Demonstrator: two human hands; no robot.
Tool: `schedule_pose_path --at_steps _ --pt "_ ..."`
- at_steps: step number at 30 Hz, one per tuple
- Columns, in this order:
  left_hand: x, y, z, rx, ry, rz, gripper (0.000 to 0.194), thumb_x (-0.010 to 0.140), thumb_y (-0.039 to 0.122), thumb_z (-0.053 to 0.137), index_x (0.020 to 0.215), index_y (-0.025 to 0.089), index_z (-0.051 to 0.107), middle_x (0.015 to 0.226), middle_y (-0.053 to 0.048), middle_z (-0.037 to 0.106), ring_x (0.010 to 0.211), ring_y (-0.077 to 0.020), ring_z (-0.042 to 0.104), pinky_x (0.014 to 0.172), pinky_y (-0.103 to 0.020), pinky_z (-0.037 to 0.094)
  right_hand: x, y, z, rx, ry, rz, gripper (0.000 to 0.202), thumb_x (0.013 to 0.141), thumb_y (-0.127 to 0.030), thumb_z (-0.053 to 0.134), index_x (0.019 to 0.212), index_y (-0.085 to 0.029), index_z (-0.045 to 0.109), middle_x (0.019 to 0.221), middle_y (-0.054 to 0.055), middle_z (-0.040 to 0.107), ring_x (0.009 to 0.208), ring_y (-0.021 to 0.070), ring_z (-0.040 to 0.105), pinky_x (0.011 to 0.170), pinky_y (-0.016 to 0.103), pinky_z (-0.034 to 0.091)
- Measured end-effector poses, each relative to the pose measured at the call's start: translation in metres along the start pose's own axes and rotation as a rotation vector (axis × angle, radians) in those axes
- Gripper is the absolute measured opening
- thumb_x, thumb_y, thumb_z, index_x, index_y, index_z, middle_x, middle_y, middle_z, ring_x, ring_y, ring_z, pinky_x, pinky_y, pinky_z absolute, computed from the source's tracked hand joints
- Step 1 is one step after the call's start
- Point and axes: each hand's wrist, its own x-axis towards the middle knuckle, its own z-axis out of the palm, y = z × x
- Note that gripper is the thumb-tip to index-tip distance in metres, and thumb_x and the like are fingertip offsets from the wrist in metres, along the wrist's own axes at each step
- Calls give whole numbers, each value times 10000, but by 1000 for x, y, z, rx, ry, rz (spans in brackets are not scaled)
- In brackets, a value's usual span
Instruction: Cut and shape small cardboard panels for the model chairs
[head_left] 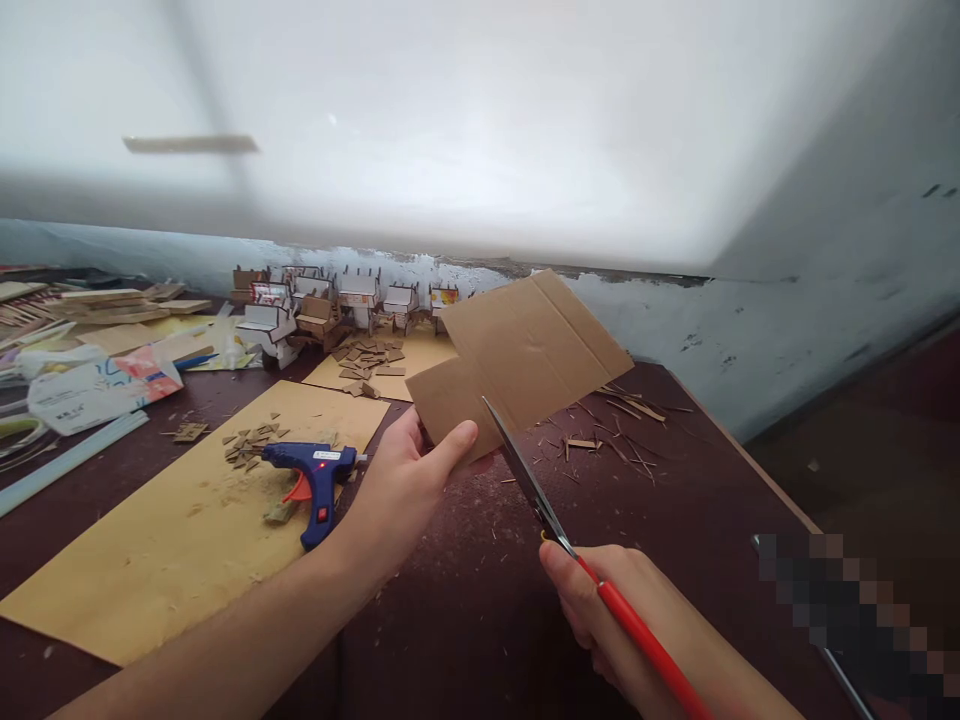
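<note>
A flat piece of brown cardboard (536, 345), wide at the top right with a narrower part at the lower left, is gripped by my left hand (420, 460), thumb on its face. My right hand (615, 600) is closed around the red handles of the scissors (536, 490). The scissor blades point up and left, with their tips over the lower edge area of the cardboard; whether they touch it I cannot tell.
A blue glue gun (319, 480) lies on a yellow sheet (172, 540) beside small cardboard bits (251, 445). Several small cardboard models (360, 295) stand along the wall. Thin scraps (630, 450) lie at the right, wood strips (112, 305) at the left.
</note>
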Motion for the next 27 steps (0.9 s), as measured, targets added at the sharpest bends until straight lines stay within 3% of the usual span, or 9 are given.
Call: schedule_pose_path --at_steps 7,14,27 --pt "3 -2 -1 -31 -30 25 511 940 257 723 1425 203 572 1393 -130 680 1272 -318 650 1046 -473 564 -1 -5 3 -161 56 -11 738 910 -905 186 665 -215 275 683 -19 263 613 147 244 511 301 199" --pt "3 -1 0 -28 -12 8 543 931 253 733 1440 202 553 1386 -133 684 1281 -305 648 1016 -422 585 1 -3 7 -168 110 -28 730 913 -899 158 665 -218 240 689 -20 227 603 147 226 508 305 193" --pt "3 0 -1 4 8 20 498 922 263 748 1387 187 589 1358 -122 702 1222 -284 683 1008 -415 599 9 1 9 -189 92 -4 735 901 -907 146 659 -216 208 656 -23 212 590 145 211 500 311 167"
